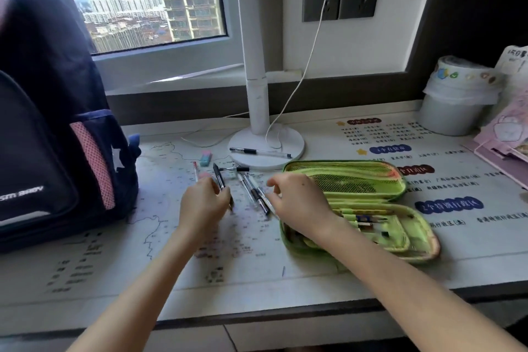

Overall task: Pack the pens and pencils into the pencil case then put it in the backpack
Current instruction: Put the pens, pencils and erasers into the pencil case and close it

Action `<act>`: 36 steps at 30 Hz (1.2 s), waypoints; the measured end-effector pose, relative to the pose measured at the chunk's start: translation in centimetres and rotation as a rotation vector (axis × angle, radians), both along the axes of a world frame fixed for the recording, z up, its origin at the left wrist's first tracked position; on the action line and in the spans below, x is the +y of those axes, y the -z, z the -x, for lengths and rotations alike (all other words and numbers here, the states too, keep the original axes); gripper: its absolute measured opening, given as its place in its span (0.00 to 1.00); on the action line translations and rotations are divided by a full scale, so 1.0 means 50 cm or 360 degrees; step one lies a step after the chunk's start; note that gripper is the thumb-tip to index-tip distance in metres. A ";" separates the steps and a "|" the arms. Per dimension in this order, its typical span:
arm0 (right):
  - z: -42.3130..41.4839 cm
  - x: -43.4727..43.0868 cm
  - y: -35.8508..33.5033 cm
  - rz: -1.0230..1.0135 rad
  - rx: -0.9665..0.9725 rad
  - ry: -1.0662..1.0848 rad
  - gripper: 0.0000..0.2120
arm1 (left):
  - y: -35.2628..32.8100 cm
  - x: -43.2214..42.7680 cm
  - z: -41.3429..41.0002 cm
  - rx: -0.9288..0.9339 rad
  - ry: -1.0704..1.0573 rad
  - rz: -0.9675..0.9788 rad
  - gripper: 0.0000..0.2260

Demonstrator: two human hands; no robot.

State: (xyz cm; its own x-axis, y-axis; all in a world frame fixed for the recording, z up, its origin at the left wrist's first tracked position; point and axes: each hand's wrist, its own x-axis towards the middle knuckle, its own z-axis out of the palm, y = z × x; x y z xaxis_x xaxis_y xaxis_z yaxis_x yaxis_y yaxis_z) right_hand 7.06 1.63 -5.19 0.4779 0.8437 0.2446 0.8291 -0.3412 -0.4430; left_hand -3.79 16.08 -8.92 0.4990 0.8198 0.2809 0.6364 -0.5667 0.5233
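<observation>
A green pencil case (371,203) lies unzipped and spread flat on the desk at centre right, with a few pens in its lower half. My left hand (203,203) pinches a black pen (220,180) that points away from me. My right hand (297,197) hovers with curled fingers over a small bunch of pens (255,193) just left of the case; whether it grips one I cannot tell. Another pen (234,169) lies behind them, one more pen (260,152) rests on the lamp base, and a red-tipped pen (195,170) lies further left. The dark blue backpack (51,128) stands upright at far left.
A white desk lamp (257,71) stands behind the pens, its cable (311,48) running to a wall socket. A pale eraser (205,158) lies near the lamp base. A white bin (454,100) and pink books (503,134) sit at right. A printed map mat (143,231) covers the desk.
</observation>
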 end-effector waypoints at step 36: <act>-0.104 -0.202 -0.125 0.0511 0.0756 0.0083 0.10 | -0.126 -0.138 0.075 -0.0109 0.0934 0.0814 0.03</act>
State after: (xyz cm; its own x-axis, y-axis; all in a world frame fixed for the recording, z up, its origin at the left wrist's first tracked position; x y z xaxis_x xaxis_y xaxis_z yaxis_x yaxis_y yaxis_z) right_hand 12.25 -8.48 1.07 0.5155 0.8127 -0.2714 0.5431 -0.5549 -0.6301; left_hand -7.52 9.18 -2.60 0.8863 0.4629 -0.0151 0.2642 -0.4784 0.8375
